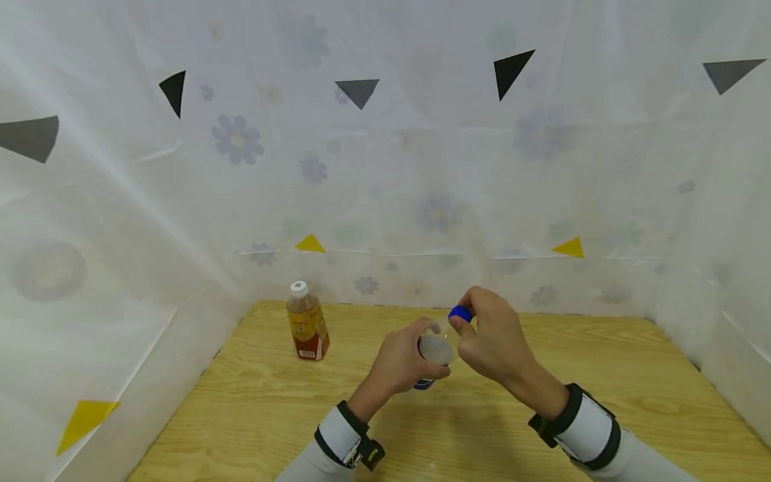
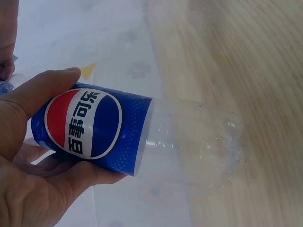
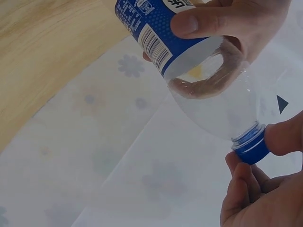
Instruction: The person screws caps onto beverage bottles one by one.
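A clear plastic Pepsi bottle with a blue label is held above the table, tilted. My left hand grips it round the label, thumb on one side and fingers on the other. At the bottle's neck, my right hand pinches the blue cap between thumb and fingers. The cap sits at the mouth, with some of the neck's threads showing beside it. No drink shows inside the clear part of the bottle.
On the wooden table, a bottle of reddish-brown drink with a white cap stands upright at the back left. Whitish flower-patterned sheeting hangs behind the table and along both sides.
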Tool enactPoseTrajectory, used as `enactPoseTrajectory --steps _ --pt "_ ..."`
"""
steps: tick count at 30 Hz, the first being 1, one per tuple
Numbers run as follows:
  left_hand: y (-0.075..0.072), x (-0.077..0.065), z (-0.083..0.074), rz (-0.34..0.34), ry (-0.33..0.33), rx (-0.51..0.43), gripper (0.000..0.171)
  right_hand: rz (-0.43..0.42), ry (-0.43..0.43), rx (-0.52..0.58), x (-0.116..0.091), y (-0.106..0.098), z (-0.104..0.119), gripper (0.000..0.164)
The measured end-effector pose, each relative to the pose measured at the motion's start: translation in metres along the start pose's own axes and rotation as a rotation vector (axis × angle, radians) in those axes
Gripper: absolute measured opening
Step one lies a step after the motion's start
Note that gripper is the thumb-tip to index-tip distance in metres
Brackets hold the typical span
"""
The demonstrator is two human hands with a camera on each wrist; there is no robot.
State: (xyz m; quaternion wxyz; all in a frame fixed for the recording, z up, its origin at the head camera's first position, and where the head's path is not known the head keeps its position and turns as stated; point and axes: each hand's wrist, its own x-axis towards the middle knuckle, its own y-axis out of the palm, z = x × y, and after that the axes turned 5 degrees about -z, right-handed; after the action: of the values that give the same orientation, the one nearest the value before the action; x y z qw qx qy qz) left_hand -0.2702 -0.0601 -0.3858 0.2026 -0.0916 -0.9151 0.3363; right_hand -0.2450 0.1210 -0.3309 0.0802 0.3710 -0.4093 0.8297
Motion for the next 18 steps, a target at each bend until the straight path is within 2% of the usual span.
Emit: enactPoseTrajectory --steps 7,14,18 --pt "-0.001 0.003 -0.001 0.025 0.016 0.018 0.058 0.042 0.017 -0.024 -0.004 -0.006 0.002 0.008" --pt "-0.001 0.002 -0.001 0.058 -0.015 0.023 0.059 0.101 0.053 -0.034 -0.008 -0.013 0.004 0.036" --pt "-0.001 0.003 -0.003 0.066 -0.008 0.019 0.059 0.148 0.044 -0.030 -0.008 -0.018 0.005 0.036"
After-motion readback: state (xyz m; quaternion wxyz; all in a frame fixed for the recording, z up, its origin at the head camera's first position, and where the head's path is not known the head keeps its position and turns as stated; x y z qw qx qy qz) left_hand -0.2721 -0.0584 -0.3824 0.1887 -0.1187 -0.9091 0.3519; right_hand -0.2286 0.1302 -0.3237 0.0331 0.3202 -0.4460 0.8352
